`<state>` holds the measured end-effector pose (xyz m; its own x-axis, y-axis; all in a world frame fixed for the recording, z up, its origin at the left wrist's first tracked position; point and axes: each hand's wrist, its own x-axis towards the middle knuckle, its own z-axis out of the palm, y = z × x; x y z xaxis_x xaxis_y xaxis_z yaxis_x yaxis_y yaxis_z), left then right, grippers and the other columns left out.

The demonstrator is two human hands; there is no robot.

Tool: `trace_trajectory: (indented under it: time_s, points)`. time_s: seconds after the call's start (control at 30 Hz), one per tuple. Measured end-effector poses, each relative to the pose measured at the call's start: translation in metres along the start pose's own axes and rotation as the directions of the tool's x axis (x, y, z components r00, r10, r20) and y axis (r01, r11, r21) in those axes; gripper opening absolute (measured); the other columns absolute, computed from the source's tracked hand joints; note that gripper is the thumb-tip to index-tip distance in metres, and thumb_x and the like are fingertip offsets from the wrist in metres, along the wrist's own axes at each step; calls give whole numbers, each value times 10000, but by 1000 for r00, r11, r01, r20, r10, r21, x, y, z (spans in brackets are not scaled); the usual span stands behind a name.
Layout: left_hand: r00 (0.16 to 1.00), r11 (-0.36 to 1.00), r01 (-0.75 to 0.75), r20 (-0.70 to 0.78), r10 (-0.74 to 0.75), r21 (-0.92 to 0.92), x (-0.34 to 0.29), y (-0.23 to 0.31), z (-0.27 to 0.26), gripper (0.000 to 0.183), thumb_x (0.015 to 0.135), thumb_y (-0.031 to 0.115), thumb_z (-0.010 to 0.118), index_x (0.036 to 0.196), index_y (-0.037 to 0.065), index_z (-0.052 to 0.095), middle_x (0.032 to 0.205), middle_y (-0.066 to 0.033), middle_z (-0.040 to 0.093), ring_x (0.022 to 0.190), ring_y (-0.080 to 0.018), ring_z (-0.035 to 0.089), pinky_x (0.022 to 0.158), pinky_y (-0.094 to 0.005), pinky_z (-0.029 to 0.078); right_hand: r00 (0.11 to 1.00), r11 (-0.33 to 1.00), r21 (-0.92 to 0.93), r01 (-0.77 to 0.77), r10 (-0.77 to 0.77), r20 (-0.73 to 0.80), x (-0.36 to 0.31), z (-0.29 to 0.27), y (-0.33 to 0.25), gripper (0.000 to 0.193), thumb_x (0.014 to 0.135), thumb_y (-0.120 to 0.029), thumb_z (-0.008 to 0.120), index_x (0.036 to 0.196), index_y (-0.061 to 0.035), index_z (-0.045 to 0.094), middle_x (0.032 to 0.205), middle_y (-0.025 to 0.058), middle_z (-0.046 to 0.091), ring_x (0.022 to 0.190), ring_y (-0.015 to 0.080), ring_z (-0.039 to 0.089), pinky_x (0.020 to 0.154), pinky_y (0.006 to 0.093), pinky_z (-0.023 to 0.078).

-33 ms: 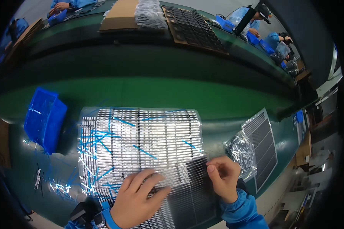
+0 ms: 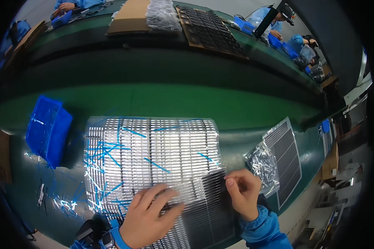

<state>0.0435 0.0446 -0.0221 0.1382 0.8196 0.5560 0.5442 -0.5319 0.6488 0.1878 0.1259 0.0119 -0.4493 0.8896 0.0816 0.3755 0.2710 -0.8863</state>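
Flat on the green worktop lies a silvery ribbed sheet, the left hand pressed open-palmed on its near edge while the right hand pinches the dark grid panel at the sheet's near right corner, a blue bin left of the sheet.

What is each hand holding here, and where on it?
The left hand lies flat on the grid sheet, pressing it. The right hand pinches the clear film at its right edge.
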Motion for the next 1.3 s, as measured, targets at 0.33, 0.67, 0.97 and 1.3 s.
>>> trace_trajectory:
  time_s: [0.33, 0.67, 0.97, 1.3]
  points:
    - [954, 906, 243, 84, -288, 347, -79, -1, -104, 235, 796, 131, 757, 1019, 70, 714, 1330, -92, 621, 1293, -319, 551, 934, -431, 515, 996, 996, 27, 80, -79, -50, 5, 23, 14, 71, 928, -53, 709, 888, -3, 678, 670, -38, 595, 570, -5, 458, 502, 184, 333]
    - [785, 598, 617, -458, -417, 512, -160, 69, -217, 169, 818, 81, 732, 983, 51, 715, 1055, -119, 728, 1054, -319, 682, 863, -422, 550, 995, 993, 82, 79, -83, 47, 9, -18, 95, 81, 1003, -81, 632, 1022, -39, 565, 886, -25, 492, 735, 43, 415, 650, 211, 329]
    - [492, 68, 849, -738, -461, 524, -249, 48, -312, 108, 822, 119, 757, 912, 65, 734, 936, -102, 723, 838, -312, 689, 735, -408, 542, 994, 977, 207, 56, -75, 84, 10, 15, 40, 102, 1004, -84, 629, 1024, -41, 539, 880, -23, 469, 732, 35, 407, 635, 199, 313]
    - [494, 34, 811, -651, -576, 584, -260, 31, -313, 34, 852, 89, 702, 856, 66, 678, 861, -107, 653, 862, -340, 646, 737, -441, 519, 975, 974, 226, -19, -31, 218, 9, 9, 12, 136, 990, -79, 657, 1057, -36, 548, 874, -14, 491, 726, 38, 420, 630, 193, 324]
